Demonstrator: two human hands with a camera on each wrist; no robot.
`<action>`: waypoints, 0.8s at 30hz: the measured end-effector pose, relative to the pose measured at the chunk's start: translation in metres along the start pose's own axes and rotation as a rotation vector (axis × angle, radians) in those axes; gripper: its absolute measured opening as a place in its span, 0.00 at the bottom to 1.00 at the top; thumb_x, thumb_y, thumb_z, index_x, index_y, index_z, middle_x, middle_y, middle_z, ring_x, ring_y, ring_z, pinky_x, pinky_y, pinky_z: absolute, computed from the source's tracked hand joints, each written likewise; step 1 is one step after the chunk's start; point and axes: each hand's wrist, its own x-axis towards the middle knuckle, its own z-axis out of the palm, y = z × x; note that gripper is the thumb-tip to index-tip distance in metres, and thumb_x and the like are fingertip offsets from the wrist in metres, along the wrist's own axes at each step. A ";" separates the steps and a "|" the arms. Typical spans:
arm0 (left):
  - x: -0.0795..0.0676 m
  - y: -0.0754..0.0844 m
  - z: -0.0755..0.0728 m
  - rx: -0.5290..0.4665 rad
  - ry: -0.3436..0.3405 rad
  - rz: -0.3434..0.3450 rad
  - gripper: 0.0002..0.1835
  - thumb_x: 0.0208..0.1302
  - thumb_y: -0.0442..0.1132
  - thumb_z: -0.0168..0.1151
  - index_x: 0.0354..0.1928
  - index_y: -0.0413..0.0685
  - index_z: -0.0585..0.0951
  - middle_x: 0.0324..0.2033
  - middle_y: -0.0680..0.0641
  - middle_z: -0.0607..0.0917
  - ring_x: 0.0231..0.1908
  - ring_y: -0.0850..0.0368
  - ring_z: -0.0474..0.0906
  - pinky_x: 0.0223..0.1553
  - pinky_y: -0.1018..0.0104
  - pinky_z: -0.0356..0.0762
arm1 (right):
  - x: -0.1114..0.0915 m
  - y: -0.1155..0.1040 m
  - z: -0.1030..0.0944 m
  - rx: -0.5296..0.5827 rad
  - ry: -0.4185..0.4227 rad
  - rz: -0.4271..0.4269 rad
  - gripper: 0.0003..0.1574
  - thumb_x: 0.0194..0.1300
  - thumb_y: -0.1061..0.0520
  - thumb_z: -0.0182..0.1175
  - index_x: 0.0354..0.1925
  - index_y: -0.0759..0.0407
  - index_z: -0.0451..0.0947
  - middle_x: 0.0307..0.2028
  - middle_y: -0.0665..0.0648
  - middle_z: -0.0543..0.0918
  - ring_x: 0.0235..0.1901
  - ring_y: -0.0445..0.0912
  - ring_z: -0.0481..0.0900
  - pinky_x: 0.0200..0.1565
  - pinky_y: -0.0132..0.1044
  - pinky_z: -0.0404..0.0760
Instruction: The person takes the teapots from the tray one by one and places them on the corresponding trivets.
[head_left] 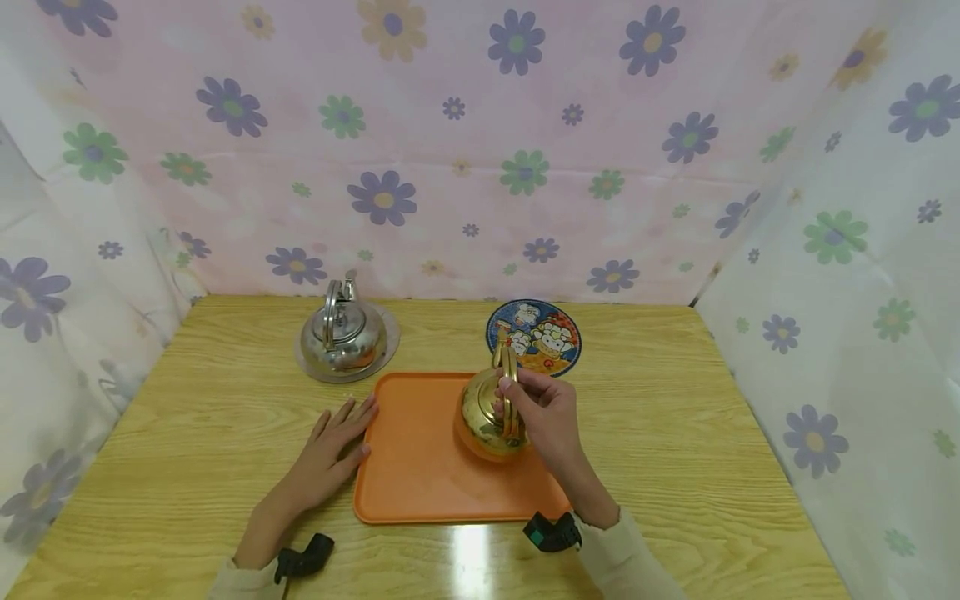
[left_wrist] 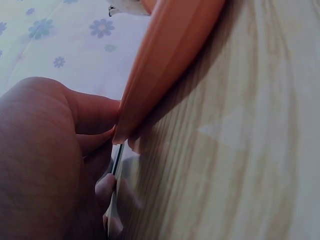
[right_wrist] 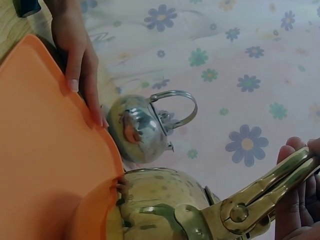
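The right hand (head_left: 551, 417) grips the gold kettle (head_left: 478, 404) by its handle (head_left: 512, 362); the left hand (head_left: 332, 452) (fingers extended) touches the tray (head_left: 416, 475) on its left

The wood-grain table (head_left: 675, 433) bears an orange tray (head_left: 412, 475), pale mat (head_left: 393, 330) and patterned mat (head_left: 553, 340)
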 end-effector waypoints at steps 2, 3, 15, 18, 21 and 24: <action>0.000 0.000 0.000 0.002 0.001 -0.002 0.30 0.75 0.40 0.56 0.75 0.39 0.65 0.76 0.37 0.62 0.75 0.25 0.50 0.74 0.32 0.33 | 0.001 -0.001 0.001 0.008 0.013 0.001 0.15 0.71 0.69 0.58 0.47 0.86 0.77 0.28 0.52 0.88 0.24 0.41 0.86 0.35 0.37 0.89; 0.000 0.000 0.000 0.002 0.000 -0.005 0.30 0.75 0.40 0.56 0.76 0.39 0.65 0.76 0.38 0.62 0.75 0.25 0.50 0.74 0.32 0.33 | 0.002 0.000 0.001 0.012 0.017 0.001 0.15 0.71 0.69 0.59 0.47 0.86 0.77 0.28 0.51 0.88 0.25 0.41 0.86 0.35 0.37 0.89; 0.000 0.000 0.000 -0.005 0.003 -0.004 0.30 0.75 0.39 0.57 0.75 0.38 0.65 0.76 0.37 0.62 0.75 0.25 0.50 0.74 0.32 0.32 | 0.008 0.001 0.000 0.012 0.014 -0.025 0.19 0.72 0.68 0.59 0.52 0.86 0.77 0.30 0.58 0.88 0.25 0.42 0.86 0.35 0.37 0.89; 0.000 0.000 0.000 -0.006 0.004 -0.003 0.30 0.75 0.39 0.57 0.75 0.38 0.66 0.76 0.37 0.62 0.75 0.25 0.50 0.75 0.33 0.33 | 0.010 0.000 0.000 0.008 0.016 -0.025 0.19 0.72 0.67 0.60 0.52 0.85 0.77 0.31 0.62 0.88 0.25 0.42 0.86 0.34 0.37 0.89; 0.001 0.000 0.000 -0.009 0.008 -0.001 0.30 0.75 0.39 0.57 0.75 0.38 0.66 0.76 0.36 0.63 0.74 0.25 0.51 0.75 0.33 0.33 | 0.013 -0.001 -0.001 -0.001 0.019 -0.030 0.20 0.72 0.65 0.60 0.52 0.84 0.77 0.32 0.64 0.87 0.25 0.43 0.85 0.34 0.36 0.89; 0.001 0.001 0.000 -0.009 0.009 -0.003 0.30 0.75 0.38 0.57 0.75 0.38 0.66 0.76 0.36 0.63 0.74 0.25 0.51 0.75 0.34 0.33 | 0.017 -0.003 -0.002 -0.009 0.019 -0.049 0.20 0.72 0.64 0.61 0.52 0.84 0.78 0.33 0.67 0.86 0.25 0.43 0.85 0.33 0.35 0.88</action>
